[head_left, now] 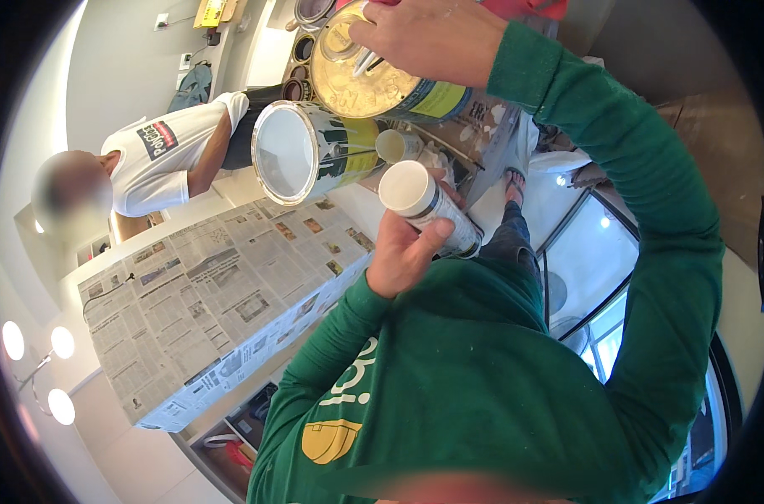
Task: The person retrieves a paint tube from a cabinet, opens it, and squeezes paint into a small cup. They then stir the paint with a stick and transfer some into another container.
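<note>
My left hand (405,256) is wrapped around a white cylindrical canister (409,191) with a pale round top, held tilted in front of my chest. Up at the top, my right hand (436,35) is above the large can with a yellow-stained lid (336,80). Its fingers are bent together around a thin white-and-dark piece (365,62), whose kind I cannot make out. Just below that can is a white-rimmed paint bucket (327,155) with a pale inside. A small translucent cup (390,148) sits between the bucket and my canister.
A surface covered in newspaper (222,290) stretches across the left. Another person in a white shirt (168,160) stands beyond the bucket. Several small open tins (302,49) stand beside the large can. Glass panels (596,252) are on the right, near my foot (514,186).
</note>
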### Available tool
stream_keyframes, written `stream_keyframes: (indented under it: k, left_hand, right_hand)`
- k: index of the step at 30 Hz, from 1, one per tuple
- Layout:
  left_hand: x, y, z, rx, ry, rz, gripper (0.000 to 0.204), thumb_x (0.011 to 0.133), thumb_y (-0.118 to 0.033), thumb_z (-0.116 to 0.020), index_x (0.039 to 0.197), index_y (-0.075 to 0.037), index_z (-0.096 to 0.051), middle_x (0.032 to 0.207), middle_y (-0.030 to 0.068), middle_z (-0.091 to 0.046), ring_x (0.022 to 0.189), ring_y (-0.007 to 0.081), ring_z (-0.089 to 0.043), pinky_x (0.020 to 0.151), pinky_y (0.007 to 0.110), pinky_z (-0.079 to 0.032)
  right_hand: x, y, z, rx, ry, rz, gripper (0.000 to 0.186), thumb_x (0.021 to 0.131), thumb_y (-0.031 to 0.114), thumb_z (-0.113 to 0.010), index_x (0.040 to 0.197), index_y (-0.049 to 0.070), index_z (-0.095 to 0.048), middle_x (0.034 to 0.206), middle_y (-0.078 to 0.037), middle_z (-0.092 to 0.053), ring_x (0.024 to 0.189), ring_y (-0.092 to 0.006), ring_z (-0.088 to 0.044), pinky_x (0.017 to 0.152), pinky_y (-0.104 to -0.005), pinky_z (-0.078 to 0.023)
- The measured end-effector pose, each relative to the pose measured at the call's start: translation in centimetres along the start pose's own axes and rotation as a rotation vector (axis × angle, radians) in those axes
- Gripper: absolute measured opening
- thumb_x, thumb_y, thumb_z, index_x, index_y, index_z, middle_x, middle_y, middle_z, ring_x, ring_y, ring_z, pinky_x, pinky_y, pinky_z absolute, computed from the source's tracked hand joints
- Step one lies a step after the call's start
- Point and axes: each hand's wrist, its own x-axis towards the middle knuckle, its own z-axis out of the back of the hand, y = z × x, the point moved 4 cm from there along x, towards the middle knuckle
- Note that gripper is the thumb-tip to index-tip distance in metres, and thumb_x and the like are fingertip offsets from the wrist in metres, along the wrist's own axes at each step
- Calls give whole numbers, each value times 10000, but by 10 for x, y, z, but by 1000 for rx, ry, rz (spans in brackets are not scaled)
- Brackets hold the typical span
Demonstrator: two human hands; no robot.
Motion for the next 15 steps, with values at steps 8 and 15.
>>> stream_keyframes:
  k: [8,15]
  left_hand:
    - [20,24,-6,68,-33,37,353,1113,-243,-592,1357,-1,-517,1237,99,-641,1125,198,-610,1016,361,-497]
    - [45,41,-5,270,8,-29,337,1103,-293,-599,1272,-2,-591,1135,103,-702,1056,201,-650,936,391,-535]
  right_hand:
    - [0,1,6,35,-55,-14,145,920,178,-636,1033,88,-655,809,-103,-703,667,-245,-739,569,-375,-574]
    - [-2,0,-3,6,265,-97,213,922,236,-678,1075,99,-623,964,-110,-644,837,-306,-743,619,-441,-602]
